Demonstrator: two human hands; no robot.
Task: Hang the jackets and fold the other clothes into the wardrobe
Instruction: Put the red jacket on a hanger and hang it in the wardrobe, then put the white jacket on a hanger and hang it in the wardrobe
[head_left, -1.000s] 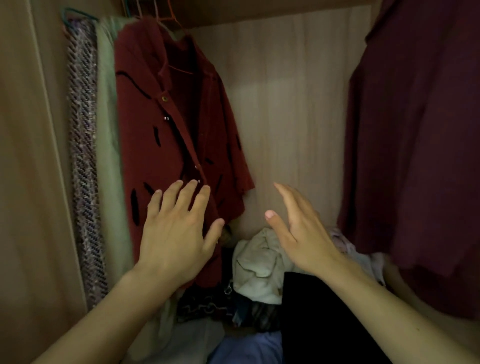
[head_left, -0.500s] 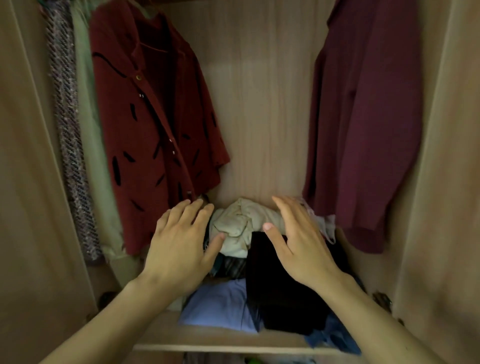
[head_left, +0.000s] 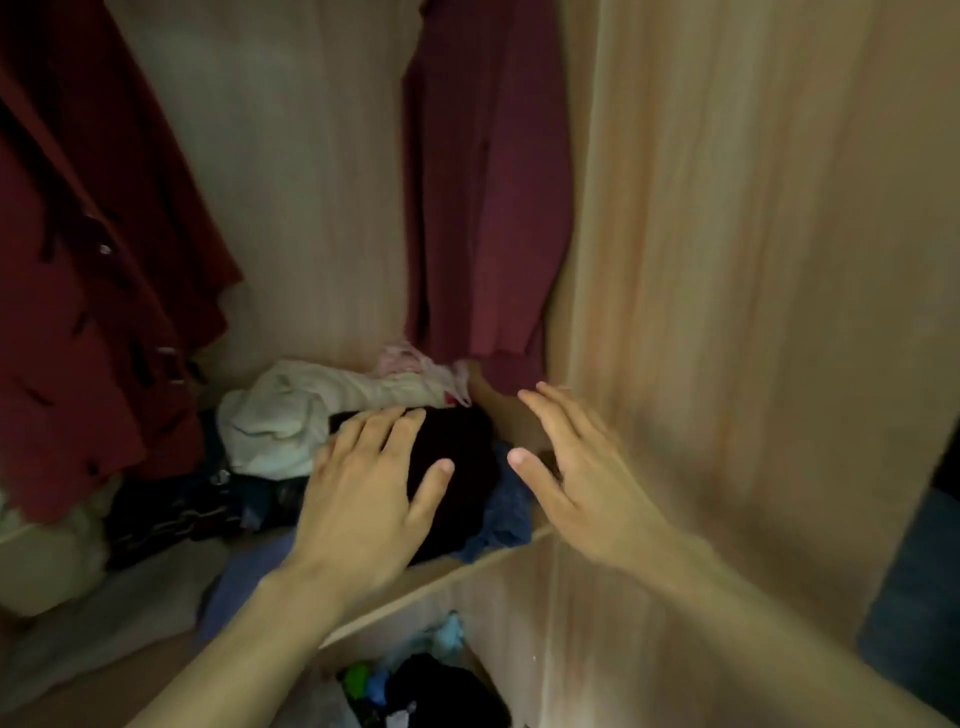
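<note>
View's swung right since half a second back; both hands, left (head_left: 363, 499) and right (head_left: 582, 483), still spread empty over the black garment (head_left: 462, 457) on the wardrobe shelf (head_left: 467, 566).

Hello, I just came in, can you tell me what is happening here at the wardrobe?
A person is reaching into an open wardrobe with both bare hands. The left hand is spread open over a black garment on a crowded shelf; whether it touches is unclear. The right hand is open near the wardrobe's side panel, holding nothing. A red patterned jacket and a maroon jacket already hang above. The shelf pile looks unfolded.
</note>
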